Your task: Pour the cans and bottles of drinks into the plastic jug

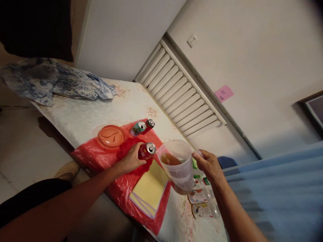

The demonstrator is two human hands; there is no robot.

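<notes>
My left hand [131,158] is wrapped round a red drink can [147,150] that stands on a red plastic sheet [101,156]. My right hand [210,165] grips the handle of a clear plastic jug [179,168], held above the table with brownish liquid in it. The jug's spout is close to the can's top. Two more cans [142,126] stand upright behind, one green and one red. An orange lid or plate [111,136] lies left of them.
Yellow sheets of cloth or paper [151,188] lie on the red plastic. Several small clear bottles [203,201] lie on the white patterned tablecloth under the jug. A blue patterned cloth [52,80] is bunched at the far end. A louvred panel [181,94] lines the wall.
</notes>
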